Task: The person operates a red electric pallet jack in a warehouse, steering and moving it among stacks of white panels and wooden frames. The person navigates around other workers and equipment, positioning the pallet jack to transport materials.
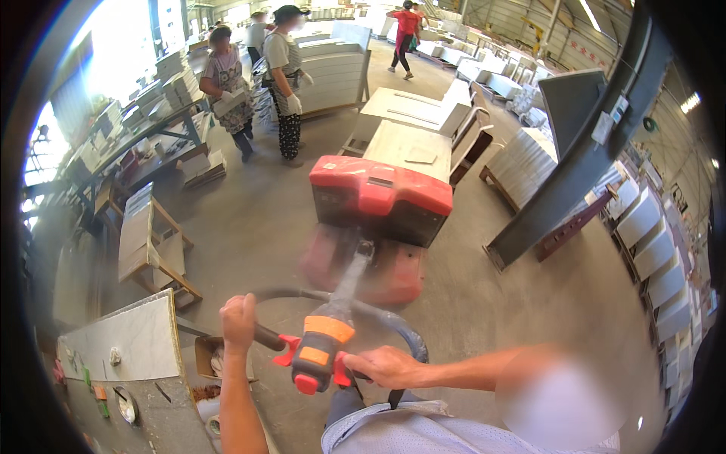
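A red and black electric pallet jack (382, 189) stands in front of me. Its steering handle (324, 340), black and grey with orange panels and red levers, slopes toward my body. My left hand (239, 321) is closed round the left side of the handle's dark looped bar. On the other side, my right hand (386, 367) grips the handle just beside a red lever, its fingertips partly hidden. Pale slabs (408, 144) sit beyond the jack's red body; its forks do not show.
A worktable (125, 337) with small tools is close on my left, a wooden trestle (155, 242) beyond it. A slanting steel column (567, 181) stands at right, near stacked slabs (658, 265). Two people (283, 83) stand ahead left; a person in red (406, 34) walks farther off.
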